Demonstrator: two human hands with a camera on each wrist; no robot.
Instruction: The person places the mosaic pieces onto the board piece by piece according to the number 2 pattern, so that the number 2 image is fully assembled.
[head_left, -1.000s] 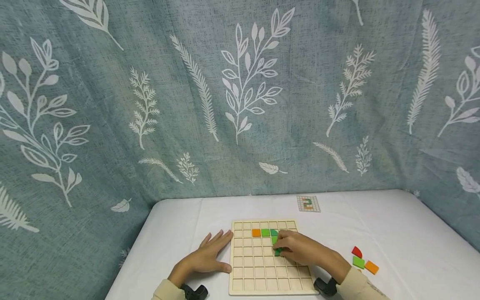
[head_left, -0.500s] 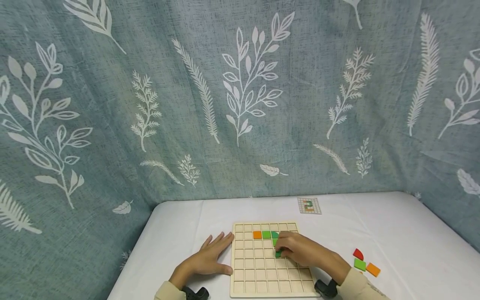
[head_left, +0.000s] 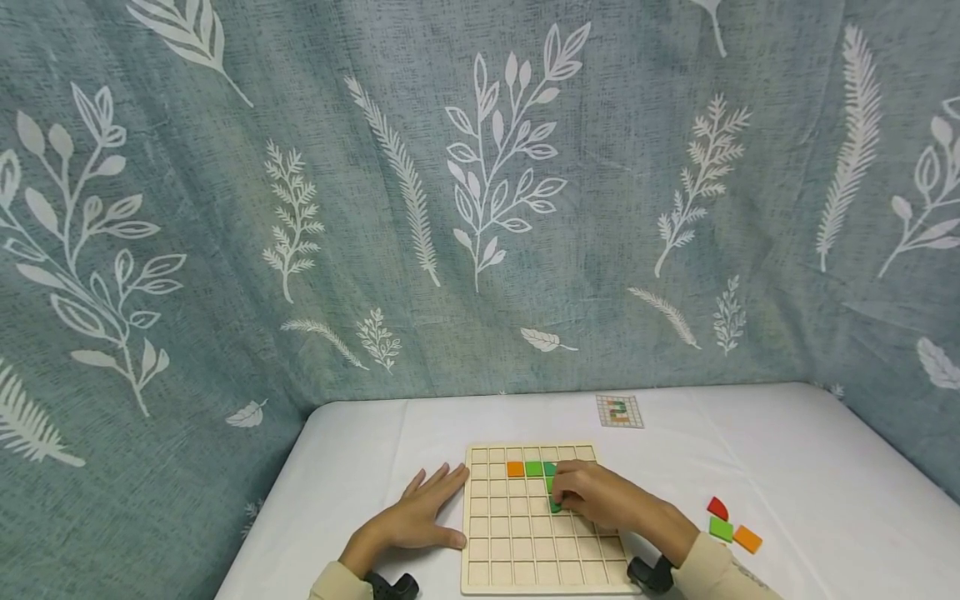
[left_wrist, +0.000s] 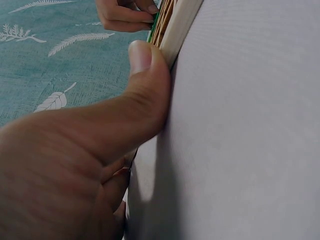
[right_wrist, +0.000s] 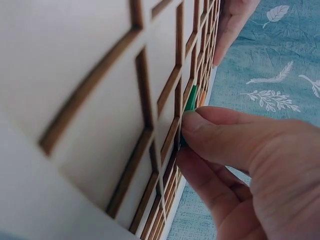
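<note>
Now — right hand [head_left: 597, 497] pinches a green piece [head_left: 555, 507] at the board [head_left: 521, 550].

- We see a pale wooden board [head_left: 517, 550] lying flat on the surface, ruled into square cells by grooved lines, the left hand [head_left: 420, 517] touching its left edge.
- We find a dark green piece [head_left: 555, 506] pinched in the right hand [head_left: 596, 498] over the board's middle columns (fingers hide part of it, so we cannot tell its full shape or whether it sits flat).
- In the second row from the far edge we see an orange tile [head_left: 515, 469], a light green tile [head_left: 533, 469] and a teal piece [head_left: 550, 468], side by side.
- Below the teal piece we notice another light green tile [head_left: 550, 484], partly covered.
</note>
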